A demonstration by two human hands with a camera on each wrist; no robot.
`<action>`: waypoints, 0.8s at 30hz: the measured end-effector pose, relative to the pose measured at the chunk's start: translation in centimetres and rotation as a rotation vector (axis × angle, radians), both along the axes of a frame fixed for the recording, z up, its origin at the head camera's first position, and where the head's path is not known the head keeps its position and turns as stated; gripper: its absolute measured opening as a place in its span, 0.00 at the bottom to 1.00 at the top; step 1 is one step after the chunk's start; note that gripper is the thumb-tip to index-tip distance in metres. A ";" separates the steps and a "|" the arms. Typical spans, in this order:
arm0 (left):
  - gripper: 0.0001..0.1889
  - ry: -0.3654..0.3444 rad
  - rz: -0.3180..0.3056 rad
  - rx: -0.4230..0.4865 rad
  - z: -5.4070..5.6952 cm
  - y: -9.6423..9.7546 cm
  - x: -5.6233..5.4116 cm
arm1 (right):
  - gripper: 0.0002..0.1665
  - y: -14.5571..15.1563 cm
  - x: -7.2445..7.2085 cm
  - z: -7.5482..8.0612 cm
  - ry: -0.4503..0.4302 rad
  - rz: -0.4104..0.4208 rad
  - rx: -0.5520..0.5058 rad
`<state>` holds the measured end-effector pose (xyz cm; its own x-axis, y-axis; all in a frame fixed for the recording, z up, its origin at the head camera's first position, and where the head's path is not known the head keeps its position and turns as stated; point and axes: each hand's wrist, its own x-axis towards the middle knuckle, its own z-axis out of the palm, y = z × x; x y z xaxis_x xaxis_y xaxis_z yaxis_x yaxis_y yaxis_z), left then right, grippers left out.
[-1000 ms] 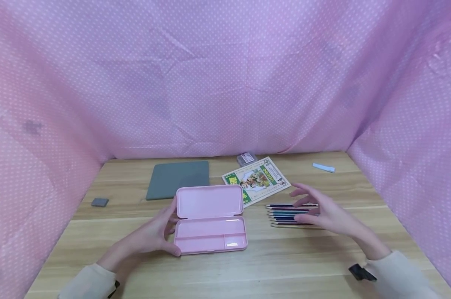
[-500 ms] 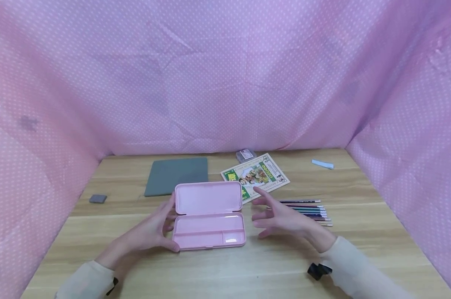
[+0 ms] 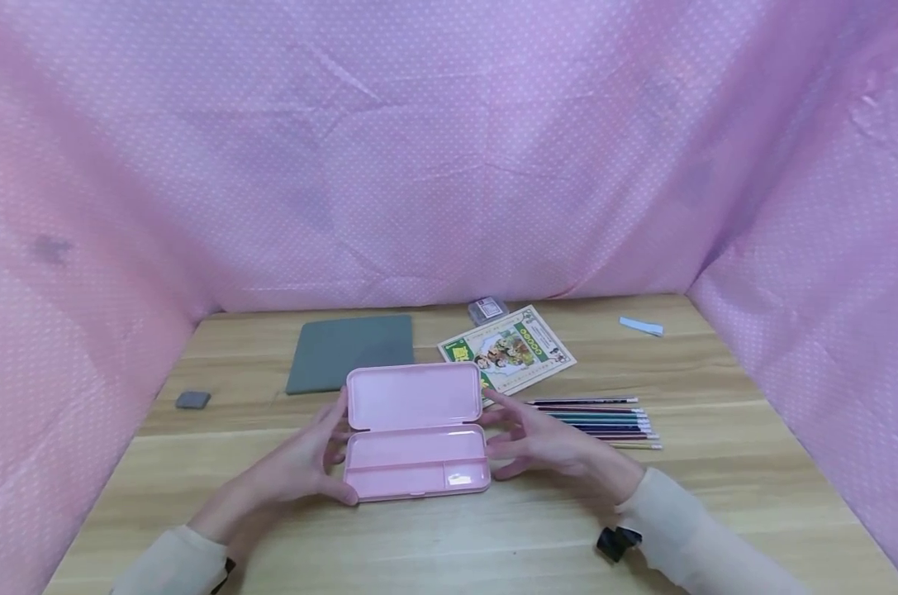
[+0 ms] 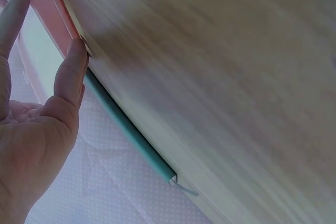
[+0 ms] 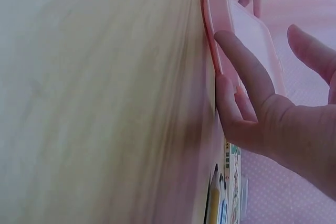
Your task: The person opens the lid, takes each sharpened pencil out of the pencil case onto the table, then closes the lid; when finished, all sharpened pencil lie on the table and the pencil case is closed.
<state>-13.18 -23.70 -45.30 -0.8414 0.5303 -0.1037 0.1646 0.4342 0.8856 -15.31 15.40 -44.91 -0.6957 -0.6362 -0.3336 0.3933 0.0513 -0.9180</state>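
Note:
A pink pencil case (image 3: 413,446) lies on the table with its lid tipped back, its inner compartments showing. My left hand (image 3: 296,467) touches its left side, thumb at the near corner and fingers spread toward the lid. On the opposite side, my right hand (image 3: 545,438) has its extended fingertips against the right edge. The right wrist view shows those fingers (image 5: 244,66) along the wall of the case (image 5: 218,9). In the left wrist view, the left hand (image 4: 42,145) reaches the case's side. Several pencils (image 3: 605,419) lie in a row right beside the right hand.
Behind the case lie a green notebook (image 3: 352,351) and an illustrated booklet (image 3: 523,355), with a small clear box (image 3: 487,310) beyond. A grey eraser (image 3: 193,400) is far left, a pale blue strip (image 3: 640,326) back right. Pink dotted cloth (image 3: 449,165) surrounds the table.
My right hand has moved left from above the pencils to the right side of the pencil case. The left hand stays at the left side; the case has hardly moved.

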 end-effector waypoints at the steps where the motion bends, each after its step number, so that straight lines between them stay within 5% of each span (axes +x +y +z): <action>1: 0.79 0.002 0.003 0.002 0.0 0.0 0.1 | 0.58 -0.1 0.0 0.1 0.005 0.003 0.006; 14: 0.80 0.045 -0.019 0.042 -0.4 0.1 0.3 | 0.50 -0.6 0.8 0.1 -0.001 -0.041 -0.031; 24: 0.81 -0.030 -0.022 0.193 -0.8 -0.1 0.4 | 0.53 -0.9 0.9 0.4 0.020 -0.046 -0.016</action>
<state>-12.73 -23.77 -46.09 -0.8275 0.5610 -0.0231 0.1447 0.2527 0.9567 -14.36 14.48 -44.53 -0.7307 -0.6084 -0.3097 0.3767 0.0190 -0.9261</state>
